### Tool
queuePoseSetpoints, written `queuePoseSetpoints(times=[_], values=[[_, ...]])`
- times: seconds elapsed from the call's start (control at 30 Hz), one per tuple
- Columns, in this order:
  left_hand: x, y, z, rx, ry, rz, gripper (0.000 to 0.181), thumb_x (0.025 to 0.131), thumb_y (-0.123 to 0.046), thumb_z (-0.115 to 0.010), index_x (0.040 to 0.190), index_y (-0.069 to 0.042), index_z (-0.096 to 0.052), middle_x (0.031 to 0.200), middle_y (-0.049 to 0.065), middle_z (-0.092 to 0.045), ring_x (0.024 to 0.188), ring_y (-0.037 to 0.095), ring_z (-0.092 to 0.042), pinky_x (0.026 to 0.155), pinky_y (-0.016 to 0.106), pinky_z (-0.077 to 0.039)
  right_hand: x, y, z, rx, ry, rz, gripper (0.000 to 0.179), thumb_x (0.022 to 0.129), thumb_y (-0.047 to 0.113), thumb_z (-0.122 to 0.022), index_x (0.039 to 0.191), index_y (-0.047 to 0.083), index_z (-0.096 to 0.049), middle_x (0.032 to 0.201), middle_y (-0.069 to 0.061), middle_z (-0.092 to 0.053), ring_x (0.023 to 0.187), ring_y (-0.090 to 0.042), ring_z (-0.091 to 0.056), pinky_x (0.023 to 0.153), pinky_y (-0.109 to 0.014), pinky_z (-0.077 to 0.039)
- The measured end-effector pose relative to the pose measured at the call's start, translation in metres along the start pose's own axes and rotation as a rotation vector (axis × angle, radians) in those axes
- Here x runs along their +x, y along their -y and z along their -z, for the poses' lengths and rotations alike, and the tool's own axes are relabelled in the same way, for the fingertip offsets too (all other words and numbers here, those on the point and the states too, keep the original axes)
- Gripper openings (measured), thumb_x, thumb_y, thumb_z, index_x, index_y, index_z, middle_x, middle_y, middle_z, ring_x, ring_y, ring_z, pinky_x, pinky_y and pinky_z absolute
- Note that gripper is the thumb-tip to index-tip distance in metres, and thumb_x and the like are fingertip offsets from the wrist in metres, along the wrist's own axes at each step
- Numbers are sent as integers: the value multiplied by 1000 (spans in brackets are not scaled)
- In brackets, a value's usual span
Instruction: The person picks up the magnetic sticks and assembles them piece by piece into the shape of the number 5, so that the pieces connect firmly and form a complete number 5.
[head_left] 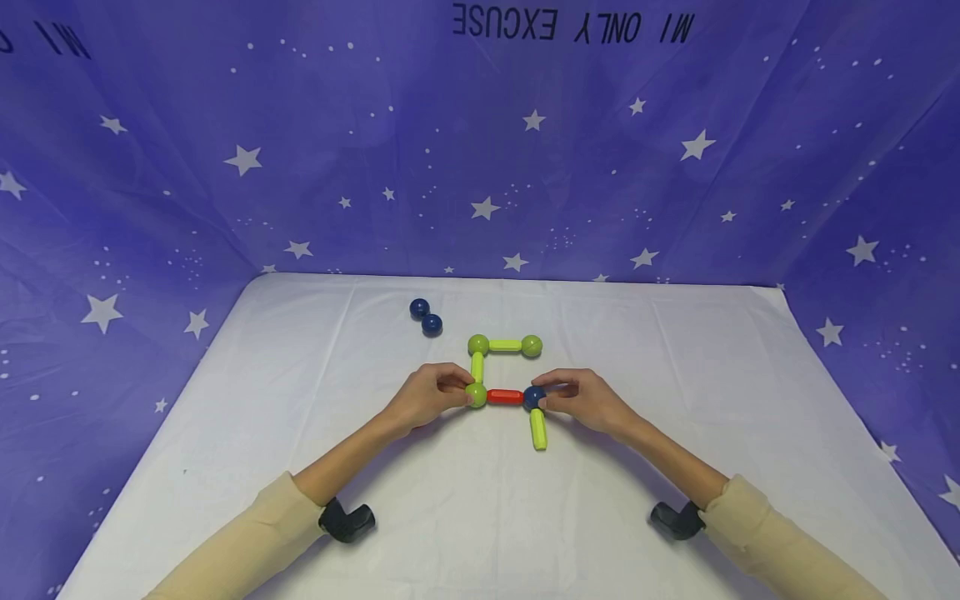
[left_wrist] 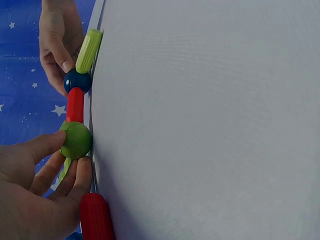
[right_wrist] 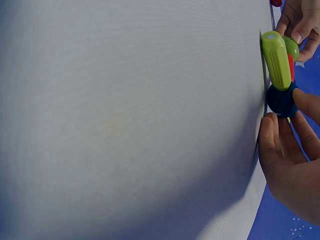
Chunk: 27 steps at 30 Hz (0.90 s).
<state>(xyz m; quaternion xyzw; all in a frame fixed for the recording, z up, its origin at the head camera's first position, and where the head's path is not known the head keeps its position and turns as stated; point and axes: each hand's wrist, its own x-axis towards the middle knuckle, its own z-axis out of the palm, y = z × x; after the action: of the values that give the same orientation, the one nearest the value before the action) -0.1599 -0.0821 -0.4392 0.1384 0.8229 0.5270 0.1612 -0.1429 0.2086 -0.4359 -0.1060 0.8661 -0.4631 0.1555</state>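
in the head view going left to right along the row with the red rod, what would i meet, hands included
Left hand → green ball it pinches → red rod → dark blue ball → right hand, which holds that ball

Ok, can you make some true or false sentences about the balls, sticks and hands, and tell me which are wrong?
1. The right hand pinches a dark blue ball. True.
2. The left hand pinches a red ball. False: it pinches a green ball.
3. A red stick joins those two balls. True.
4. Two more blue balls lie beyond the left hand. True.
5. The backdrop is plain. False: it has white stars.
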Motion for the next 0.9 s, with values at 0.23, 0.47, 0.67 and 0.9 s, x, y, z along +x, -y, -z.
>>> queuePoseSetpoints(times=[0.23,0.47,0.67,0.9], values=[[-1,-1,0,16,-15,5,22,86,-8,-76,108,-5,-72,94,0,-72,87,14,-66,80,31,-53,2,0,1,16,6,-8,33,91,16,-74,122,8,-71,118,-8,-69,104,-25,-65,86,-41,-53],[-1,-2,4,28,-8,8,23,88,-10,-76,110,-5,-72,98,2,-72,90,16,-66,83,34,-52,3,-2,4,35,30,3,34,91,16,-74,123,6,-70,118,-9,-69,102,-24,-65,85,-39,-52],[11,-2,35,46,-166,-1,27,92,-13,-73,116,-1,-69,105,7,-72,96,22,-66,83,36,-52,4,-2,5,41,35,4,34,91,17,-74,123,6,-71,118,-9,-69,102,-23,-65,85,-38,-52],[46,18,84,-36,-406,31,36,95,-15,-69,126,1,-64,116,18,-66,109,30,-63,90,36,-51,4,-3,5,44,38,3,34,91,17,-74,123,6,-71,118,-9,-69,100,-22,-64,84,-37,-50]])
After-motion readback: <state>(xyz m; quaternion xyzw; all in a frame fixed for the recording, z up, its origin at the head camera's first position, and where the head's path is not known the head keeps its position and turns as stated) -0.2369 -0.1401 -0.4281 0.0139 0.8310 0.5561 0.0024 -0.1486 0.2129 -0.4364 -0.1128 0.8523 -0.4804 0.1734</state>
